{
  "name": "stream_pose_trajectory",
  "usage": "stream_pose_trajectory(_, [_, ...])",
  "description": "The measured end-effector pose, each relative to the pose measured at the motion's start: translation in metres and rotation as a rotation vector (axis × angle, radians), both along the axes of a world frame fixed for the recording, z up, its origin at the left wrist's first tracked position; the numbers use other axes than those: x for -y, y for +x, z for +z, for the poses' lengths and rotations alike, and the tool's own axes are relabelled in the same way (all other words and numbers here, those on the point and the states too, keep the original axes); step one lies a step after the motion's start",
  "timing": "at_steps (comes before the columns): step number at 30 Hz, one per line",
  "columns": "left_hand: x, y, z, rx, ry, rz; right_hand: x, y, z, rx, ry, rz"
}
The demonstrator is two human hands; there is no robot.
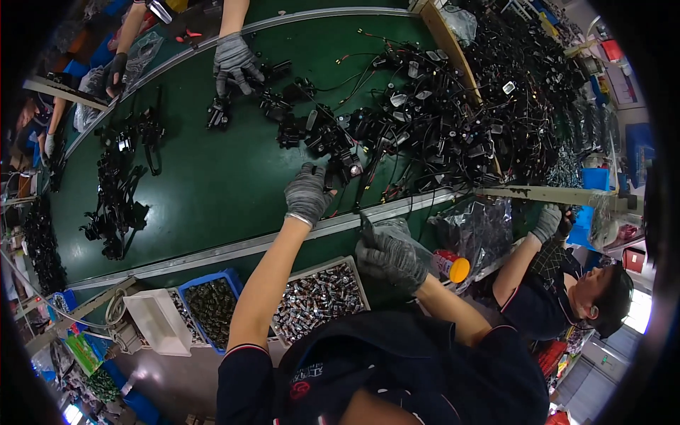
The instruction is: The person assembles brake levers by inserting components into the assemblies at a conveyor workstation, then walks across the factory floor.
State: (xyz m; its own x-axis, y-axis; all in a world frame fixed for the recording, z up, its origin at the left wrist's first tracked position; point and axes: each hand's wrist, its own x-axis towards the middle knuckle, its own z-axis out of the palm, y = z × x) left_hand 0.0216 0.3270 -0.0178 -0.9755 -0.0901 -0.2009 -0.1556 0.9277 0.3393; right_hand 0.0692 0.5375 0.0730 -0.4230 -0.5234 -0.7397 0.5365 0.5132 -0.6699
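My left hand [309, 195], in a grey knit glove, reaches over the near edge of the green work surface [212, 191]. Its curled fingers and bare thumb tip close on a black wired part [341, 170] at the edge of a heap. Nearer my body, my right hand [394, 259], gloved alike, is closed, and a slim dark piece [366, 228] sticks up from its fingers; its kind is not clear. Under my arms stands a tray [363, 287] of small metal pieces. The big heap of black parts with thin wires [439, 127] spreads to the right.
Across the surface, another person's gloved hand [236, 62] touches black parts. More black parts [113, 191] lie left. A blue bin [230, 273], a white bin [157, 320], and a red jar with yellow lid [453, 265] stand nearby. A co-worker [567, 283] works at right.
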Motion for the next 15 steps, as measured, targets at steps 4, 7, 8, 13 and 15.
stream_pose_trajectory(4, [0.019, 0.021, -0.042, 0.097, 0.729, 0.282, 0.027, 0.005, -0.02, -0.313, 0.072, -0.329])
stream_pose_trajectory(7, [0.003, 0.06, -0.044, 0.024, 1.178, 0.487, 0.037, 0.008, -0.048, -0.138, -0.058, -0.587])
stream_pose_trajectory(8, [-0.009, 0.073, -0.037, -0.092, 1.261, 0.57, 0.039, 0.004, -0.057, 0.091, -0.166, -0.648])
stream_pose_trajectory(13, [-0.027, 0.113, 0.015, -0.471, 1.146, 0.517, 0.041, 0.008, -0.046, 0.316, -0.471, -0.638])
stream_pose_trajectory(15, [0.002, 0.133, 0.002, -0.42, 1.444, 0.386, 0.029, 0.001, -0.015, 0.105, -0.489, -0.464])
